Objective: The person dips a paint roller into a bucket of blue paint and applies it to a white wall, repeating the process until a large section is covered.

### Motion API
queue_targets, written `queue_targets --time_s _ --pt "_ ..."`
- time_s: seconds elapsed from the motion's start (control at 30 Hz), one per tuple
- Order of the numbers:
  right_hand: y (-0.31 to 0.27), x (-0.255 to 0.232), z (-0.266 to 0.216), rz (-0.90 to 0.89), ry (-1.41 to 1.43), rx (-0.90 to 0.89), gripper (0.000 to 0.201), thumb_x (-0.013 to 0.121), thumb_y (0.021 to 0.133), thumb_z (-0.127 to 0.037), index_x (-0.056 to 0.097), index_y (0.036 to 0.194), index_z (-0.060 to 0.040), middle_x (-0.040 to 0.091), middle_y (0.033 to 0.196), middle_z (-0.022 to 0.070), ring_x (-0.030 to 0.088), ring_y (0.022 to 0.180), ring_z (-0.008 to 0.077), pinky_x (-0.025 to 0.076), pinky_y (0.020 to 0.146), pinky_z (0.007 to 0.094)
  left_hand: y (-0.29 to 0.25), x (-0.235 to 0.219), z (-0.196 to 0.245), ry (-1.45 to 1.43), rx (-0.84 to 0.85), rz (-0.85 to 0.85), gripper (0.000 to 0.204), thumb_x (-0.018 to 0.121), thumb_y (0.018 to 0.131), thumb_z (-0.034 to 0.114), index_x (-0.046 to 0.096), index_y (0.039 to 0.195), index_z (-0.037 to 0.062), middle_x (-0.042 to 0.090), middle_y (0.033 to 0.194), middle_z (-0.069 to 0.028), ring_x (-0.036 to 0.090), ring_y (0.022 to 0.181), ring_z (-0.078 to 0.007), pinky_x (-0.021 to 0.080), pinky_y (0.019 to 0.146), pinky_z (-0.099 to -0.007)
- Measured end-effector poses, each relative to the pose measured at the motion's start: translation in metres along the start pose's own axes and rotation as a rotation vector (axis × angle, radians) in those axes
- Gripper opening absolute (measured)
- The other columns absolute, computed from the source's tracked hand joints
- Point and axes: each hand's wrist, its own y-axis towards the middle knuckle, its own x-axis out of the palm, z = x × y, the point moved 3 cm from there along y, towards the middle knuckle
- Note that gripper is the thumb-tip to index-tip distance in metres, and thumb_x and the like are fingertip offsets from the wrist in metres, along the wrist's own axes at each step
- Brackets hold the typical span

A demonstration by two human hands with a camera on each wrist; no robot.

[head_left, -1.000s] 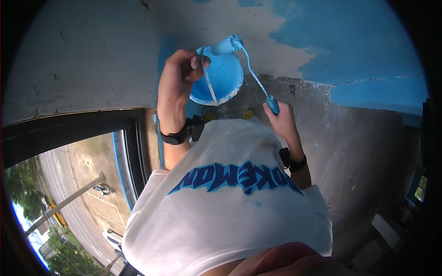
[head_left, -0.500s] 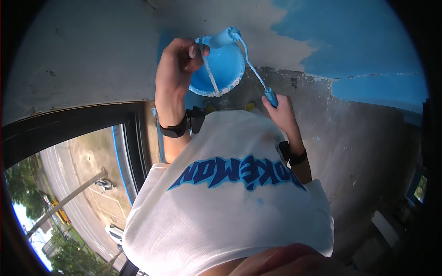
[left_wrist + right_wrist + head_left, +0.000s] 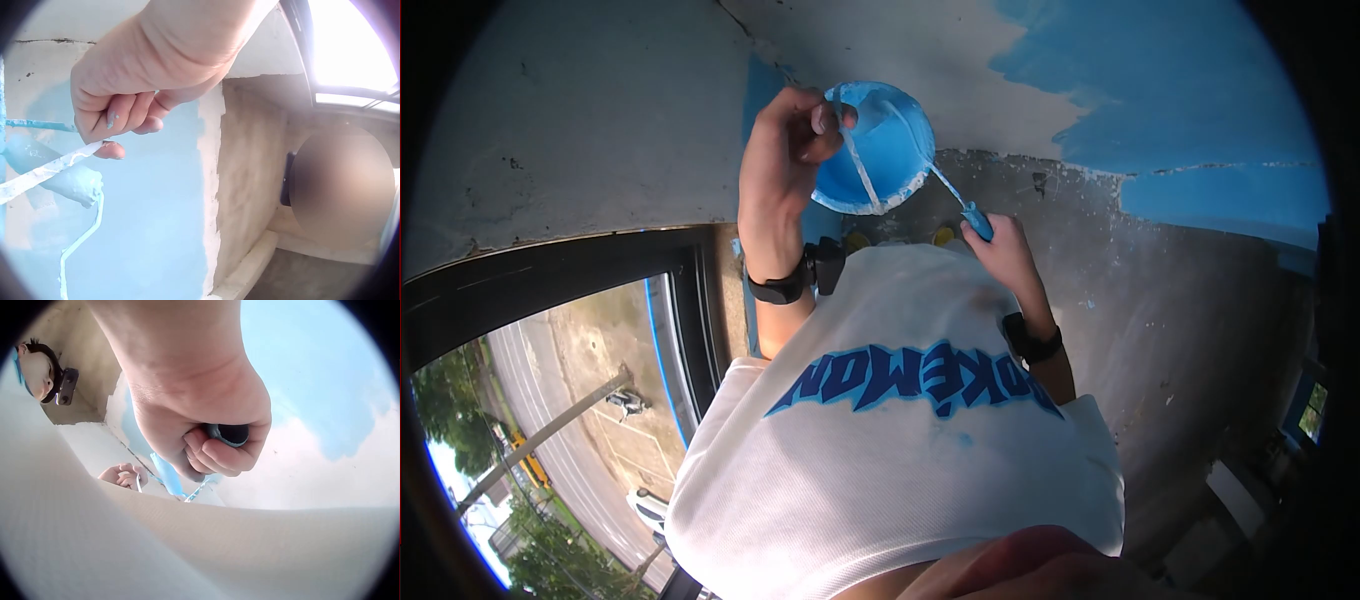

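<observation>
Within a partly painted room (image 3: 600, 140), the right grip (image 3: 1006, 250) clasps the roller (image 3: 977, 222), its head (image 3: 78, 184) at the mouth of the bucket (image 3: 900, 168) the left grip (image 3: 785, 148) holds by its strap (image 3: 856, 165). Light turns inside should shed drips; beyond spreads patchy blue wall (image 3: 1180, 90).

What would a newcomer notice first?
In the head view, the paint bucket, upper centre, hung by its handle from the left hand; the right hand holds a paint roller across its opening. Then the white POKÉMON shirt below and blue paint on the wall, upper right.
</observation>
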Motion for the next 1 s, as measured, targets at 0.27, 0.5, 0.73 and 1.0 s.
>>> queue_targets --time_s 0.27,0.5,0.73,1.0 --pt "-0.003 -0.016 -0.007 0.029 0.101 -0.026 0.031 0.065 0.087 -0.022 0.056 0.075 0.0047 0.045 0.057 0.0154 0.038 0.051 0.0213 0.039 0.054 0.0366 0.002 0.005 0.001 0.025 -0.01 0.031 0.024 0.052 0.081 0.016 0.048 0.059 0.0055 0.051 0.059 -0.0095 0.028 0.049 -0.0107 0.026 0.053 -0.0259" --pt "0.005 -0.005 -0.007 -0.033 -0.067 -0.013 0.03 0.064 0.086 -0.022 0.058 0.075 0.0045 0.053 0.061 0.0194 0.051 0.054 0.0326 0.042 0.056 0.0381 0.002 0.012 0.003 0.09 0.008 -0.014 0.024 0.05 0.082 0.015 0.048 0.06 0.0057 0.057 0.064 -0.0139 0.027 0.048 -0.0097 0.026 0.051 -0.0253" --pt "0.003 0.002 -0.008 -0.032 -0.009 0.022 0.028 0.064 0.087 -0.021 0.058 0.078 0.0047 0.052 0.06 0.0188 0.051 0.053 0.03 0.042 0.056 0.0378 0.001 0.007 0.008 0.136 -0.019 -0.012 0.023 0.048 0.082 0.013 0.048 0.061 0.0059 0.064 0.072 -0.0196 0.026 0.048 -0.0088 0.024 0.046 -0.0241" --pt "0.002 0.0 0.001 -0.017 0.015 0.01 0.029 0.065 0.087 -0.021 0.058 0.077 0.0046 0.048 0.059 0.018 0.042 0.051 0.0231 0.04 0.054 0.0365 0.003 -0.002 0.0 0.117 0.009 -0.004 0.023 0.048 0.08 0.013 0.048 0.059 0.004 0.062 0.07 -0.0194 0.027 0.048 -0.0092 0.024 0.048 -0.0247"
